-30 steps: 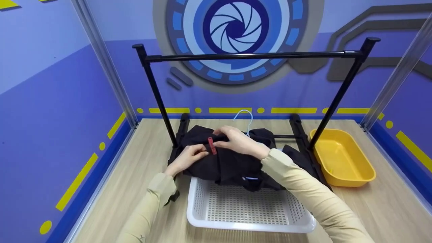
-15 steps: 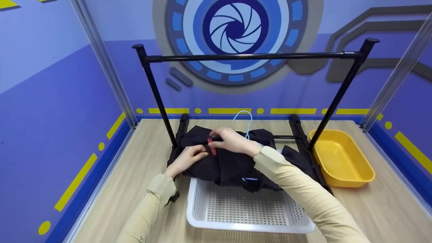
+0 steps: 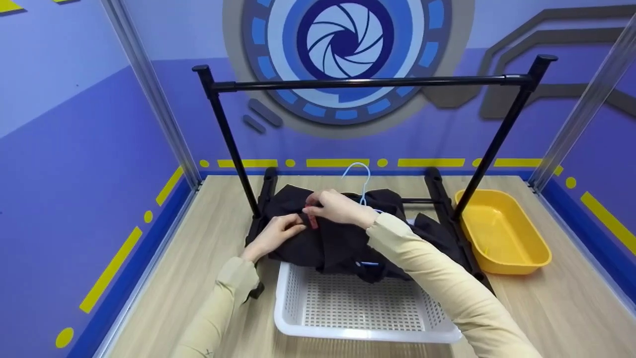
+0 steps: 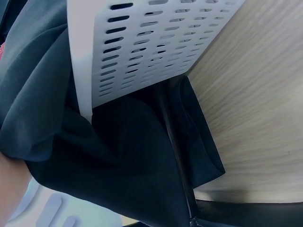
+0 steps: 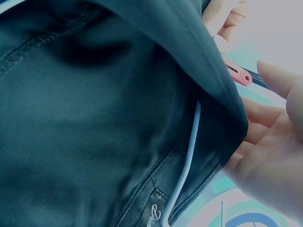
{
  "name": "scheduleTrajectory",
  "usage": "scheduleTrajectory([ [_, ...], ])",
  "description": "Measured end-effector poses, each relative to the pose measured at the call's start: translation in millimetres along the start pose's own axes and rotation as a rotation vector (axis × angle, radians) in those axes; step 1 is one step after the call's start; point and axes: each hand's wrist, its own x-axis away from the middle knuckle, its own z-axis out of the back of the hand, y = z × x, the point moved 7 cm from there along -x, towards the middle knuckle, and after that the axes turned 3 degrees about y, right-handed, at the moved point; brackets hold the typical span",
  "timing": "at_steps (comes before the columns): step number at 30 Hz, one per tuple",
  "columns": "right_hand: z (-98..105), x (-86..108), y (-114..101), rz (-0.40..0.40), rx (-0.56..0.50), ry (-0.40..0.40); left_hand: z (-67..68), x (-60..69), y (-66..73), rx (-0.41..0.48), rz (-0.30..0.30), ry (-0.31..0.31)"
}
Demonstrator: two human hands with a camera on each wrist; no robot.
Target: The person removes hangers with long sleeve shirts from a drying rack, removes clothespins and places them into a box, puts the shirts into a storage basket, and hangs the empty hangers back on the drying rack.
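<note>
Only the right wrist sees lettering (image 5: pixel 154 215); left hand (image 3: pixel 272 236) pinches garment (image 3: pixel 343 246), right hand (image 5: pixel 272 149) spread.

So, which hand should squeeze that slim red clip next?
Probably the right hand: in the head view it partly covers the slim red clip, while the left hand pinches the crumpled black fabric.

A pale wood-grain tabletop (image 3: pixel 218 219) is walled on three sides. Behind its rear edge rises a blue-and-purple back wall (image 3: pixel 194 119) bearing a round shutter-like emblem (image 3: pixel 344 44) and grey bands (image 3: pixel 571 36). Yellow dashes and dots line its base and those of the left wall (image 3: pixel 84 174) and right wall (image 3: pixel 616 159). Silvery posts (image 3: pixel 150 90) rise at both rear corners.
</note>
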Motion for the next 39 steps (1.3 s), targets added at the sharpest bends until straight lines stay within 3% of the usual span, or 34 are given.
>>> scheduleTrajectory([
  [10, -2, -0.3, -2, 0.011, -0.075, 0.014, 1.2, 2.0, -0.8, 0.023, 0.012, 0.002],
  [18, -1, 1.8, -7, 0.11, -0.008, 0.023, 0.0, 0.8, -0.6, 0.007, 0.02, -0.004],
  [30, 9, 7.9, -16, 0.258, 0.075, 0.234, 1.4, 1.2, 0.4, 0.012, 0.019, 0.006],
  [39, 16, 10.8, -18, 0.233, 0.107, 0.377, 2.4, -1.5, 2.5, 0.006, 0.04, 0.003],
])
